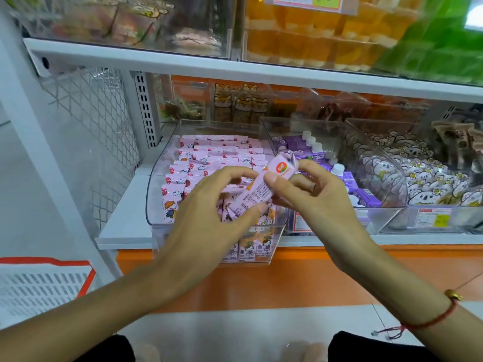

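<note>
While both forearms rise from the bottom edge, where dark clothing is cut off, a red string bracelet circles the right wrist. The left hand curls thumb and fingertips round the lower end of a pink drink carton; the right hand pinches its upper end, thumb on the printed side and fingers behind. The carton hangs tilted over the front right part of a clear bin, which stands at the front edge of the white shelf and is packed with rows of matching pink cartons. Just right of it, a second clear bin holds purple cartons with white caps, partly hidden by the right hand. Beyond that sits a bin of koala-print packets. A wire mesh panel closes the shelf's left side, and a white slotted basket is cut off at lower left. Further back, snack packets behind the bins are hard to make out. Overhead, orange jelly cups and blurred green packs fill the upper shelf.
</note>
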Action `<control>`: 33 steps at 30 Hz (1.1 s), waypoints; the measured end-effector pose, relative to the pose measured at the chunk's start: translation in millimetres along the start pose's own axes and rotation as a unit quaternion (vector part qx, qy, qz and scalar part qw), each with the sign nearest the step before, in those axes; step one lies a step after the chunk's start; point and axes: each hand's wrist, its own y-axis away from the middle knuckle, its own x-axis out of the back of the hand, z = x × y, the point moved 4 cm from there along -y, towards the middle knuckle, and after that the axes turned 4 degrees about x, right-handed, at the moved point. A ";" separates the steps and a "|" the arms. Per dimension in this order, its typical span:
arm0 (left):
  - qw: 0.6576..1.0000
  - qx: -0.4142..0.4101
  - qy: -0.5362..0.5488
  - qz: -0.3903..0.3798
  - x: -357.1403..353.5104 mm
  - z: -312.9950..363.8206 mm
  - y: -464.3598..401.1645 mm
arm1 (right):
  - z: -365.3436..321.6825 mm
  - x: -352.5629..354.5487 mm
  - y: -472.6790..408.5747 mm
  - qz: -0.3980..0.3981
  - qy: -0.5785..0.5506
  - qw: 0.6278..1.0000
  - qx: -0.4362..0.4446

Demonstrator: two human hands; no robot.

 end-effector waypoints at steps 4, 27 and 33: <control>0.998 0.023 0.053 0.011 2.5 1.0 -3.0 | -6.5 -4.4 -2.9 -0.013 0.020 1.000 0.015; 0.975 0.090 0.188 -0.071 3.3 -7.2 -11.1 | -11.7 -6.5 1.5 -0.095 0.063 0.992 0.059; 0.988 0.046 0.143 -0.026 6.8 -0.1 -10.2 | -13.7 -5.2 0.9 -0.048 0.030 0.998 0.035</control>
